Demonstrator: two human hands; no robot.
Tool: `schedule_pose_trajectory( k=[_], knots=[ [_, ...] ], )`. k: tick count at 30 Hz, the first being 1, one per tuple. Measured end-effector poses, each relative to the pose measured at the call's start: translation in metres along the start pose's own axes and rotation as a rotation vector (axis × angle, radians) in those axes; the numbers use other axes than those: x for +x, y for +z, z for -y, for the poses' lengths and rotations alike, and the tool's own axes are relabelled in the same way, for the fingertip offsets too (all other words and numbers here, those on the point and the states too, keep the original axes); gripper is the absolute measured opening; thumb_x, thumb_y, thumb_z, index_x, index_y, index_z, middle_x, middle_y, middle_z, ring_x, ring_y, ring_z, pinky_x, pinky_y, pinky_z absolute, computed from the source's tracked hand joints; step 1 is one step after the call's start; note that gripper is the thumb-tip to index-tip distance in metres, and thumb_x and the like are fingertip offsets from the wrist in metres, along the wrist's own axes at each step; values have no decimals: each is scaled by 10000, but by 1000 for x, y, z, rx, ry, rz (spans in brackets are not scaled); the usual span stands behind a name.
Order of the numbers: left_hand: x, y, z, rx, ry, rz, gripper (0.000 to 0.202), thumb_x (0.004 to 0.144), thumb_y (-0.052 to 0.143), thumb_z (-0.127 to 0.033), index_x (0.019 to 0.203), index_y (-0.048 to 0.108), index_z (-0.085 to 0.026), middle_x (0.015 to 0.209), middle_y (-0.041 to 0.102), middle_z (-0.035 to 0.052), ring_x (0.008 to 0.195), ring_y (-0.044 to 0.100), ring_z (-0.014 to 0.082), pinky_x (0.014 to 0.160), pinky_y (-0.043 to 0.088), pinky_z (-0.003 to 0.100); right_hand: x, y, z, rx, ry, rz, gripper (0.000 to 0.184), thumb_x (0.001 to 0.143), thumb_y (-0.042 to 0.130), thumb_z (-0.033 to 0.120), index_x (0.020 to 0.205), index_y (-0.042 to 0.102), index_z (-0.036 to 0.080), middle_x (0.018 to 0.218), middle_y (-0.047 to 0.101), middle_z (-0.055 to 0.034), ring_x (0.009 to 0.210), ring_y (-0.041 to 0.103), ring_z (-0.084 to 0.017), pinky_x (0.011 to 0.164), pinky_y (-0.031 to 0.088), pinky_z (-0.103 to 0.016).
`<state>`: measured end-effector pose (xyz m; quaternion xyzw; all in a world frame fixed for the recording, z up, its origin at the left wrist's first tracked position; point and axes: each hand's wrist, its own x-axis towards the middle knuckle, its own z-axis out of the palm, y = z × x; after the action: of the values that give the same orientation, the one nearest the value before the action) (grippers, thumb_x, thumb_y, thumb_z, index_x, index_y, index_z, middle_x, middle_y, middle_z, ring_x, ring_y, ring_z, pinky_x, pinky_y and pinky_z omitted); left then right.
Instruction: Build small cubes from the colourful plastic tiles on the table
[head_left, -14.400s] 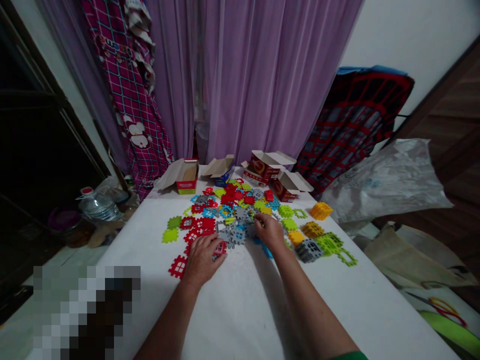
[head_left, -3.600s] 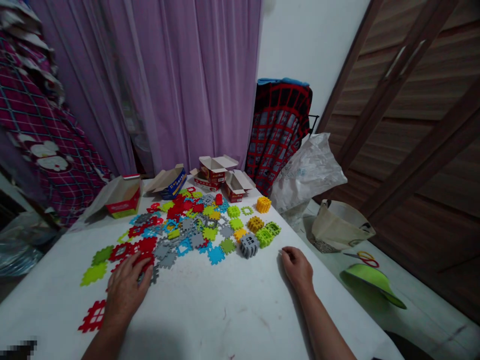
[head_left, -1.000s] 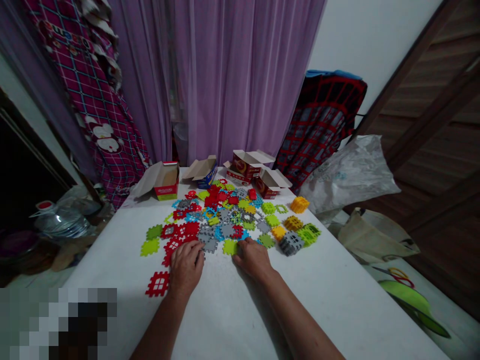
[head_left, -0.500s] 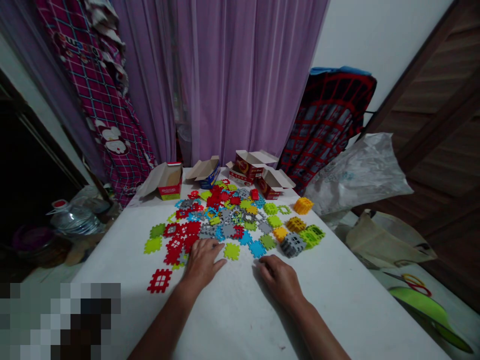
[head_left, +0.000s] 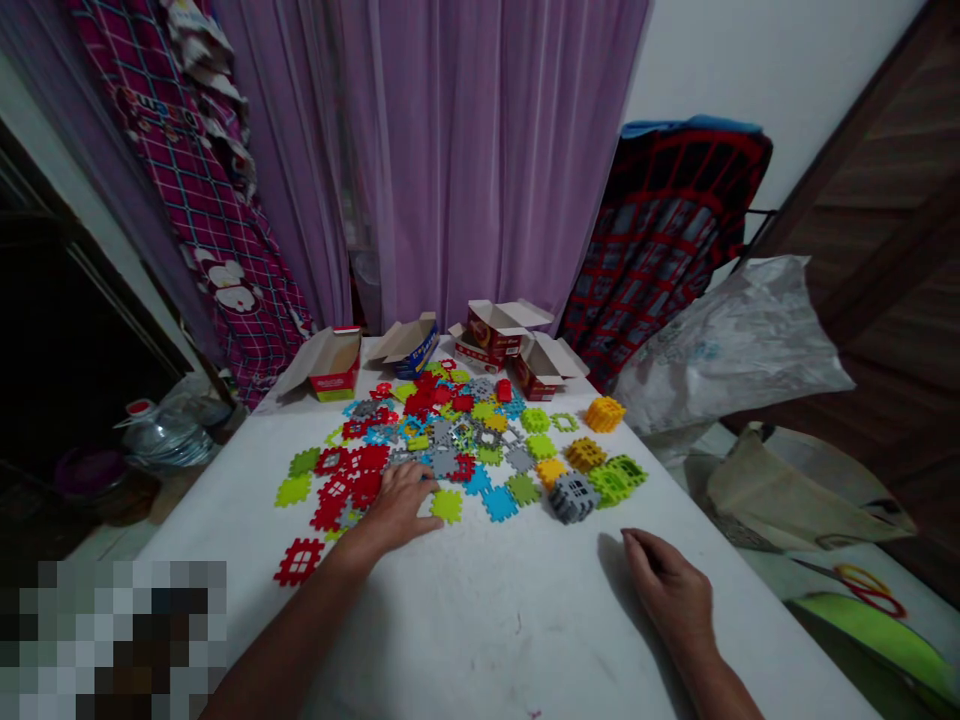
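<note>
Sorting stage. Your left hand (head_left: 396, 508) lies flat and open on the near edge of the spread of flat, toothed plastic tiles (head_left: 442, 440), gripping none; a lime-green tile (head_left: 448, 505) sits beside its fingertips. Your right hand (head_left: 671, 595) rests empty, loosely curled, on the white table (head_left: 480, 640). Lifting any tile calls for an edge pinch.

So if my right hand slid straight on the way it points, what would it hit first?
Your right hand would likely meet the grey cube first, across bare table; depth is unclear.
</note>
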<state>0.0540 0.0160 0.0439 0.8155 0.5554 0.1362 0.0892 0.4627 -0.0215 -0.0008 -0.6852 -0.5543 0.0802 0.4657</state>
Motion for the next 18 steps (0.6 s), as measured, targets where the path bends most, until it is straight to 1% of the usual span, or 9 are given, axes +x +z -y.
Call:
schedule_pose_trajectory(
  k=[3, 5, 6, 7, 9, 11, 13, 15, 18],
  knots=[
    [-3, -3, -5, 2, 7, -65, 389, 744, 759, -435, 1081, 674, -261, 1218, 625, 66, 1209, 510, 280, 1065, 318, 486, 31, 1, -10, 23, 145, -120, 517, 652, 580, 664, 781, 779, 204, 779, 763, -78, 717, 687, -254, 684, 537, -331],
    [5, -10, -14, -10, 12, -111, 392, 750, 748, -466, 1084, 670, -276, 1219, 628, 55, 1202, 509, 280, 1048, 330, 475, 51, 1, -16, 37, 238, -197, 559, 632, 563, 677, 796, 777, 188, 787, 763, -86, 752, 686, -271, 697, 528, -343],
    [13, -15, -20, -15, 10, -136, 392, 756, 741, -478, 1087, 669, -282, 1227, 626, 50, 1203, 506, 281, 1041, 336, 470, 59, 0, -19, 43, 277, -223, 570, 622, 557, 678, 798, 775, 181, 778, 760, -88, 759, 684, -275, 699, 522, -348],
    [25, -18, -27, -18, -1, -164, 385, 764, 735, -478, 1087, 669, -280, 1237, 622, 48, 1209, 502, 280, 1042, 336, 465, 66, 1, -22, 49, 307, -240, 574, 616, 553, 676, 795, 774, 177, 763, 756, -87, 761, 681, -278, 698, 516, -350],
    [57, -22, -45, -21, -34, -196, 365, 761, 742, -468, 1058, 680, -267, 1223, 626, 47, 1194, 510, 277, 1035, 340, 455, 74, 1, -27, 64, 340, -252, 562, 609, 555, 666, 786, 773, 179, 741, 751, -81, 759, 676, -278, 694, 508, -350],
    [94, -19, -65, -29, -78, -195, 376, 762, 737, -488, 1055, 690, -257, 1203, 631, 56, 1189, 510, 281, 1027, 349, 449, 77, 2, -32, 80, 350, -244, 539, 607, 567, 654, 781, 773, 187, 748, 753, -76, 761, 675, -275, 695, 506, -347],
    [128, -10, -84, -40, -99, -156, 380, 758, 734, -512, 1033, 699, -252, 1198, 633, 64, 1184, 512, 285, 1034, 346, 452, 77, 3, -34, 100, 360, -233, 527, 601, 579, 644, 779, 775, 189, 767, 758, -77, 770, 676, -274, 700, 510, -344],
    [153, 3, -100, -57, -101, -136, 388, 739, 756, -497, 1032, 697, -250, 1198, 637, 68, 1189, 511, 286, 1040, 342, 448, 76, 3, -34, 125, 381, -218, 518, 592, 589, 631, 779, 777, 186, 777, 760, -83, 777, 679, -276, 708, 516, -345],
    [173, 19, -115, -78, -110, -96, 385, 723, 776, -457, 1029, 692, -239, 1196, 642, 72, 1199, 515, 283, 1035, 344, 433, 76, 2, -33, 145, 416, -181, 507, 580, 606, 614, 785, 780, 184, 796, 764, -88, 795, 684, -281, 739, 521, -355]
  ],
)
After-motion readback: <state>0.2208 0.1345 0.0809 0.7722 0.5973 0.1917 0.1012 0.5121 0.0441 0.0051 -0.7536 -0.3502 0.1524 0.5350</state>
